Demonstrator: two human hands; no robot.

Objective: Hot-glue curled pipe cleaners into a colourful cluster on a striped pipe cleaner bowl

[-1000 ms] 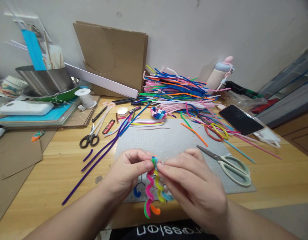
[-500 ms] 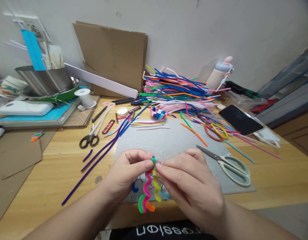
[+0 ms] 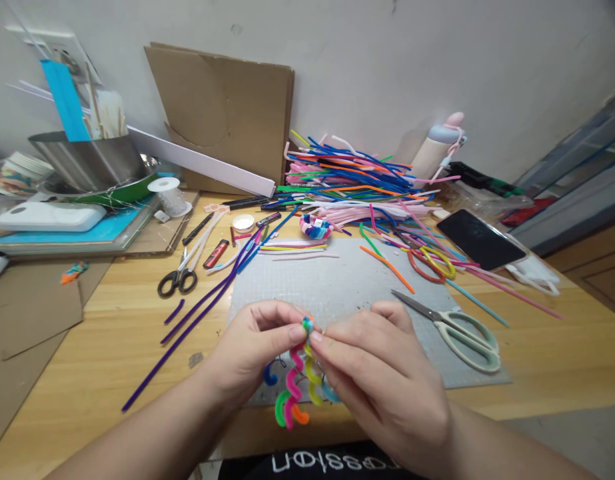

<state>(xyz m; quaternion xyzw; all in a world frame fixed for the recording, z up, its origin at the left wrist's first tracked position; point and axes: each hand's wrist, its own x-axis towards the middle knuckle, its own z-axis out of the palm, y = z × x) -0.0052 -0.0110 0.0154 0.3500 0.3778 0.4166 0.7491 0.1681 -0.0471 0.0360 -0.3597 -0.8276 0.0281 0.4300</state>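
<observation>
Between my two hands hangs a bunch of curled pipe cleaners (image 3: 294, 373), in pink, yellow, green, orange and blue, joined in a small multicoloured knot at the top. My left hand (image 3: 260, 340) pinches that knot from the left with thumb and forefinger. From the right, my right hand (image 3: 382, 363) closes its fingertips at the same spot, on or just beside the knot; its palm hides part of the strands. Below the hands lies a grey cutting mat (image 3: 307, 280). Green-handled scissors (image 3: 467, 340) rest on the mat to the right of my right hand.
A heap of loose pipe cleaners (image 3: 357, 177) lies at the back. Purple pipe cleaners (image 3: 187, 327) and black scissors (image 3: 177, 281) are on the left. A phone (image 3: 482, 240) and red-and-yellow scissors (image 3: 432, 263) lie to the right. A steel pot (image 3: 92, 163) stands back left.
The knot tips slightly between my fingertips, and my right fingers shift a little. Both hands otherwise keep their places.
</observation>
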